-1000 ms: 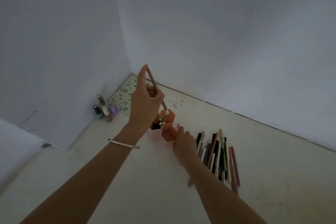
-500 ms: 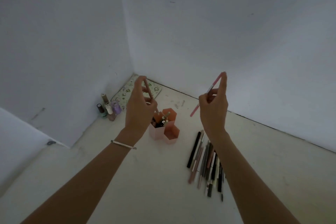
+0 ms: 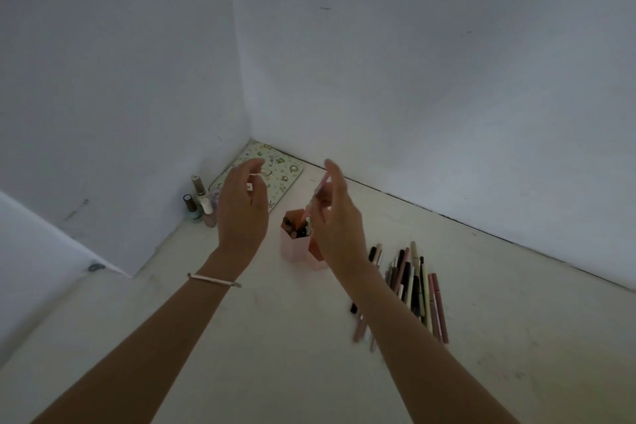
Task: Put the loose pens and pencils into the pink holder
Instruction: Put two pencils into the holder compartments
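Shows loose pens and pencils point(image 3: 413, 286) fanned on floor point(image 3: 275, 354), just right of pink holder point(image 3: 290, 249). Pinches pink pen point(image 3: 316, 198) in right hand point(image 3: 339, 224), tip down over holder (light, stiff, slick; probably best gripped mid-barrel). Holds left hand point(image 3: 242, 213) loosely open, apparently empty.

Pink holder point(image 3: 292, 249), 1 cell orange-ish; pink pencil point(image 3: 322, 183); tray point(image 3: 282, 170) pale green w/ cartoon print; loose pens point(image 3: 409, 279) black, pink, beige.
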`<state>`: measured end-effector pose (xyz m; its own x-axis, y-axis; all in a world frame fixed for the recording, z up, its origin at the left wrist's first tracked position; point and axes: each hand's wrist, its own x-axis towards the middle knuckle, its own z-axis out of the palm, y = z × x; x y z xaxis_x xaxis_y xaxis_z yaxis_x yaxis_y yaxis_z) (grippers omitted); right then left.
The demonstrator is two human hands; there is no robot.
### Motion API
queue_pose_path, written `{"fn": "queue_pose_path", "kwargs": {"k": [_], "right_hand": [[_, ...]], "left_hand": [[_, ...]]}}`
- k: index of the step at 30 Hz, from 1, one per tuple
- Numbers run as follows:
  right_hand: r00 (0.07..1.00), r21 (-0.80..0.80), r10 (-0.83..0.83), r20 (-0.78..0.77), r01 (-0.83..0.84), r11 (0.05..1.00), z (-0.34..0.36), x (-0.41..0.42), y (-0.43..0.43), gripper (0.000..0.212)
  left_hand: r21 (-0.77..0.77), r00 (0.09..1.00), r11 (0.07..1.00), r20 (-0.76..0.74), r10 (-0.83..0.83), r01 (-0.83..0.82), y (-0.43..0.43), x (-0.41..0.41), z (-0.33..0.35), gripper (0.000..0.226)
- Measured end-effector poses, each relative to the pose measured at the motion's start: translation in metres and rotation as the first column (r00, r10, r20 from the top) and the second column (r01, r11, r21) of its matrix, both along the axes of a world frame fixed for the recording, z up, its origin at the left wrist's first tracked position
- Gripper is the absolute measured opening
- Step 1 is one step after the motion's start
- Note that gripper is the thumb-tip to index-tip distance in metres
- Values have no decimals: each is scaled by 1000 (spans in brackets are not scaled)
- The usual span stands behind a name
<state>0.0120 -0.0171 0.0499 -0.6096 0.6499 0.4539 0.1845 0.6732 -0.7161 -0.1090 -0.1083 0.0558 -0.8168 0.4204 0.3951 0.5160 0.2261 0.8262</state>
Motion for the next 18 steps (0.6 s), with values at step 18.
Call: {"fn": "queue_pose_path", "kwargs": {"k": [18], "right_hand": [[884,-146,-467,-32,458,877,-2,107,65,36]], "left_hand": [[-773,873,497,146,-466,394,79,151,-72,28]]}}
